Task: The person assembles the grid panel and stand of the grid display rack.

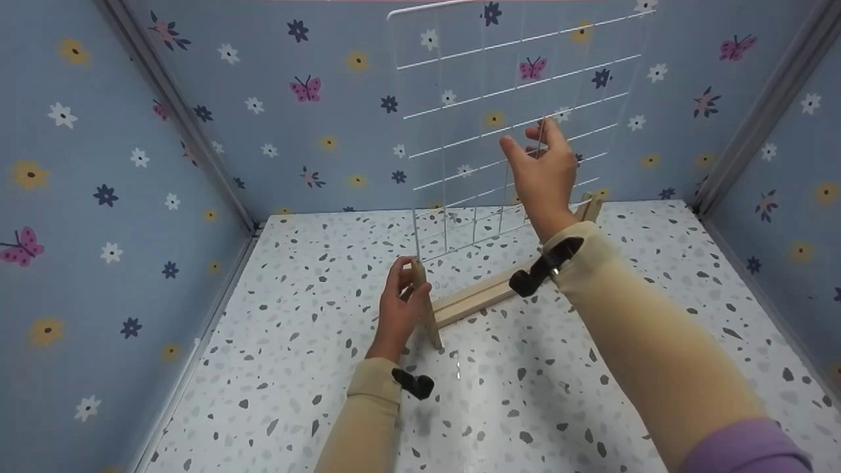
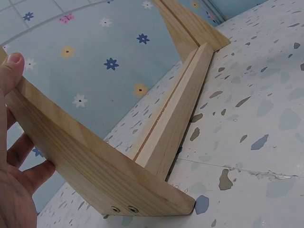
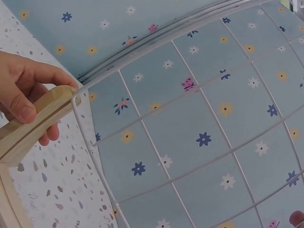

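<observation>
My left hand (image 1: 397, 309) grips the near end piece (image 2: 95, 152) of a light wooden stand, fingers at its upper end and thumb on its side. A grooved crossbar (image 2: 178, 114) runs from there to the far end piece (image 1: 591, 207). Above the stand, a white wire grid panel (image 3: 232, 151) leans upright; my right hand (image 1: 545, 177) holds it by a wire near its middle. One lower corner of the panel meets the top of the near end piece in the right wrist view. Whether it sits in the groove, I cannot tell. Only a right fingertip shows there.
The stand rests on a white speckled surface (image 1: 276, 341). Blue walls (image 1: 355, 98) with flowers and butterflies enclose it at the back and both sides, joined by grey corner strips (image 1: 167, 98). Black straps (image 1: 548, 266) circle both wrists.
</observation>
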Action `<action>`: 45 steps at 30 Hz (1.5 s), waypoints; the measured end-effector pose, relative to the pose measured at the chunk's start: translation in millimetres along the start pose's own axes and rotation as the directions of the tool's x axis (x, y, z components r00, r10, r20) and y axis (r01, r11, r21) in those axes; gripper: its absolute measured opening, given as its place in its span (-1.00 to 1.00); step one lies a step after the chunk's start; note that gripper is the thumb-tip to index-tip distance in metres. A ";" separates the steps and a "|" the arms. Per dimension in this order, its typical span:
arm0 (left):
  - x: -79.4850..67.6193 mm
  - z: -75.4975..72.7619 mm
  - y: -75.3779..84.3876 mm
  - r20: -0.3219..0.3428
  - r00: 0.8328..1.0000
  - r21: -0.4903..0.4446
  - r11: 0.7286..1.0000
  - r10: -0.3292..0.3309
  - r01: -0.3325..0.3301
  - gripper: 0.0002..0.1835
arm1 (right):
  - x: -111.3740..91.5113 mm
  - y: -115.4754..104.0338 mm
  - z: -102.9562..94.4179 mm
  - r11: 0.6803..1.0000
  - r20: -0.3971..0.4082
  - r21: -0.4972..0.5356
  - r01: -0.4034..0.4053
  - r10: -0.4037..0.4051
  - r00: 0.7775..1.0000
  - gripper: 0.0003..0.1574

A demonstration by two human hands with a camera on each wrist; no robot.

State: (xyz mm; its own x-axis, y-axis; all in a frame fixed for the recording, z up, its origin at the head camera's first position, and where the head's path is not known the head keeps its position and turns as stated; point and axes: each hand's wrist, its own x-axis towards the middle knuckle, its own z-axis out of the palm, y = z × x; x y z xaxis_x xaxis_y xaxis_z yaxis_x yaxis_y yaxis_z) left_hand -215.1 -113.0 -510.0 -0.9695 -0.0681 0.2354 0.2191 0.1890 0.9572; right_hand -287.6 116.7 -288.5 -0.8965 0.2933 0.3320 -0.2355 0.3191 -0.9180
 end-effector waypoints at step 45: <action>3.6 -0.3 0.8 -0.039 0.999 0.016 1.000 -0.021 0.022 -0.33 | -7.8 32.3 8.8 0.999 -0.024 0.045 0.008 -0.007 1.000 -0.41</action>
State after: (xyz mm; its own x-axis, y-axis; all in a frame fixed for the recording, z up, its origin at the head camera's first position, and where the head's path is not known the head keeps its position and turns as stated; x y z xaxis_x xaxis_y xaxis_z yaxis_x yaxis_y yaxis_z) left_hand -218.4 -113.3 -508.3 -0.9690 -0.1102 0.2213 0.1960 0.2032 0.9593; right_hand -291.5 116.8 -322.6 -0.8856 0.3126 0.3436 -0.2595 0.2805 -0.9241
